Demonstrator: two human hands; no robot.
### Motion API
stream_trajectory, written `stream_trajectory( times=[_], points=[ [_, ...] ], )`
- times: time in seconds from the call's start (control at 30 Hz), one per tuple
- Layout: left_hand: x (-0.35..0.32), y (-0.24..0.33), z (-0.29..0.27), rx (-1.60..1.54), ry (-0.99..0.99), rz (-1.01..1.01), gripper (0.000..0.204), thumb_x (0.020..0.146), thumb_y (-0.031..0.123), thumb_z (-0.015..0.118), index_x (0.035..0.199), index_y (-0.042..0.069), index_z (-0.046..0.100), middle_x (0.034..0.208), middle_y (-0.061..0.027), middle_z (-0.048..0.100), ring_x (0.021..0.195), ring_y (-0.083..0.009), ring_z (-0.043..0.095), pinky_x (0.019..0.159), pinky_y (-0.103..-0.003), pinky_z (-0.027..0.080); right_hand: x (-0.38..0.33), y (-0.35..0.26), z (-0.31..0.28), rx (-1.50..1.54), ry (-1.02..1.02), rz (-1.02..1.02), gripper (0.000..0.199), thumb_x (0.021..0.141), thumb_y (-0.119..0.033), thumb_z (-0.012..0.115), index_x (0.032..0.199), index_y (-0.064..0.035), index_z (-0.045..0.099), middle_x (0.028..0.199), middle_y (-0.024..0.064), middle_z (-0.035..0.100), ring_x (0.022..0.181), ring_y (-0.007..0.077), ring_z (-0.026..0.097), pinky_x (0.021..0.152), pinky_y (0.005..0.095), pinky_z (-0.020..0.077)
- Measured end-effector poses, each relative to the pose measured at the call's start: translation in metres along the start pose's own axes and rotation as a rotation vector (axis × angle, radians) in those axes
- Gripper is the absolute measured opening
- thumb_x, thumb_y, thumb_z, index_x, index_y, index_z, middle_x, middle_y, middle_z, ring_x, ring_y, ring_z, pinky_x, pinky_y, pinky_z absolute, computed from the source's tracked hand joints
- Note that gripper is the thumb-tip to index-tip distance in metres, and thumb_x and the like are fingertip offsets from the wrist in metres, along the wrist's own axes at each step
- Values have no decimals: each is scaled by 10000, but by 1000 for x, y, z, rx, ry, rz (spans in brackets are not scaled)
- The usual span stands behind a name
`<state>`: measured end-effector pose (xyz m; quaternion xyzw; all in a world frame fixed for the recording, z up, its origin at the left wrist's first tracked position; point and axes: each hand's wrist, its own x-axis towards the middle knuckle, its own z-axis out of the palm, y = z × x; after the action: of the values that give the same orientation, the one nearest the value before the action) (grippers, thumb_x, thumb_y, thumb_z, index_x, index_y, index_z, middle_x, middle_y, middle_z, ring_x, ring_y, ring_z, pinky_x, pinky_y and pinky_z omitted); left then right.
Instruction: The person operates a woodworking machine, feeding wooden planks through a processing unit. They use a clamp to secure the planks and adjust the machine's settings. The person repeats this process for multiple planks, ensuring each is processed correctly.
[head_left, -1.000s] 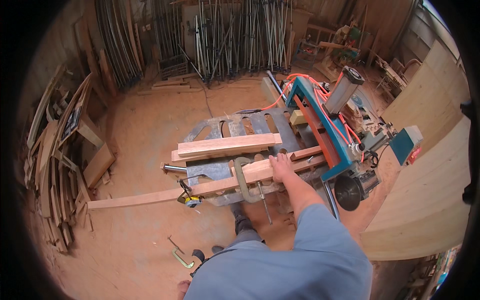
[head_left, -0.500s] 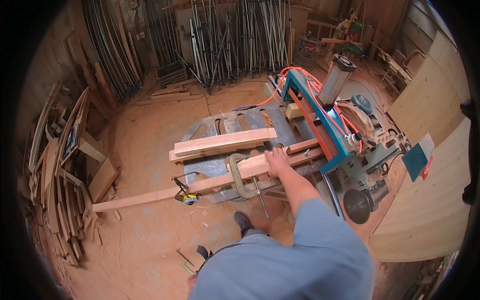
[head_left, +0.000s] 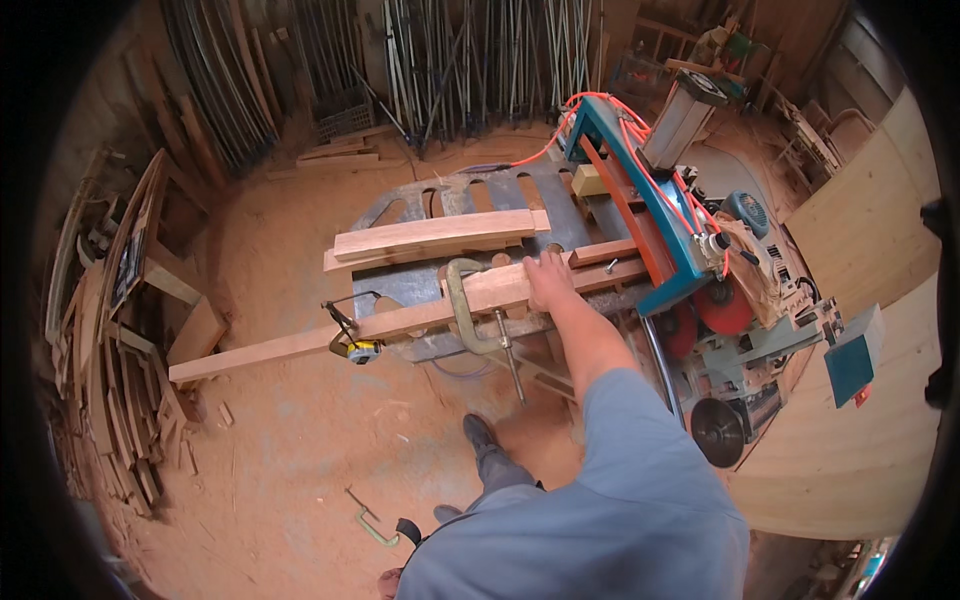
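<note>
My right hand [head_left: 549, 281] grips the top of a long reddish wooden beam [head_left: 405, 318], its fingers over the far edge. A large grey-green C-clamp [head_left: 462, 308] is fixed around the beam just left of this hand, its screw hanging on the near side. Farther left, a thin dark clamp [head_left: 343, 322] sits on the beam beside a yellow tape measure [head_left: 362, 351]. My left hand [head_left: 389, 581] shows only partly at the lower edge, fingers mostly hidden. Close to it is a black object [head_left: 408, 530] I cannot make out; a small green C-clamp [head_left: 378, 528] appears on the floor nearby.
Two shorter planks [head_left: 435, 236] lie on the slotted metal table [head_left: 400, 279] behind the beam. A teal machine frame [head_left: 675, 252] with orange hoses stands right, near a round disc [head_left: 717, 434]. Curved offcuts [head_left: 115, 400] are stacked left; metal bar clamps [head_left: 480, 70] line the back wall.
The whole view has shifted, so the table and beam sit higher in the picture. My right hand stays on the beam. My left hand and the black object appear lower.
</note>
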<state>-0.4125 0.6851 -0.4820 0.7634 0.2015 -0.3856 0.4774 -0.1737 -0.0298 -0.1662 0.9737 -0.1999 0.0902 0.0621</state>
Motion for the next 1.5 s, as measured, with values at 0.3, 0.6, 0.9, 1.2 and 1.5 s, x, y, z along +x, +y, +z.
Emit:
stream_trajectory(
  times=[0.3, 0.6, 0.9, 1.2, 1.5],
  points=[
    [12, -18, 12, -249, -18, 89, 208, 846, 8, 639, 1049, -28, 665, 785, -51, 666, 628, -137, 597, 587, -272, 496, 5, -4, -3, -2, -100, 15, 576, 759, -108, 634, 1325, -129, 532, 1259, 202, 518, 1227, 397, 482, 1067, 480, 414],
    [36, -9, -11, -270, 129, 76, 252, 851, -15, 615, 1099, -54, 640, 794, -71, 678, 666, -151, 631, 620, -286, 515, 10, 5, 11, -14, -58, -4, 618, 735, -111, 667, 1338, -132, 534, 1288, 203, 520, 1271, 401, 464, 1099, 468, 403],
    [51, -49, -24, -121, -40, -5, 135, 863, -72, 601, 974, -16, 655, 762, -35, 662, 650, -133, 627, 608, -281, 527, 8, 1, 1, -29, -107, 10, 633, 743, -102, 638, 1367, -129, 536, 1299, 226, 514, 1265, 416, 465, 1103, 476, 392],
    [71, -27, -19, -250, -21, 53, 254, 826, 9, 679, 1076, -32, 664, 766, -62, 681, 657, -152, 627, 618, -301, 517, 11, 10, 18, -17, -26, -4, 590, 723, -135, 701, 1295, -147, 555, 1266, 192, 543, 1277, 400, 475, 1101, 462, 410],
    [70, -11, -11, -143, 46, 88, 259, 844, 37, 694, 1087, -47, 657, 804, -84, 689, 691, -158, 637, 643, -305, 529, 11, 9, 16, 19, -47, -9, 585, 769, -123, 637, 1346, -134, 544, 1317, 210, 516, 1329, 416, 443, 1118, 478, 389]
  ],
)
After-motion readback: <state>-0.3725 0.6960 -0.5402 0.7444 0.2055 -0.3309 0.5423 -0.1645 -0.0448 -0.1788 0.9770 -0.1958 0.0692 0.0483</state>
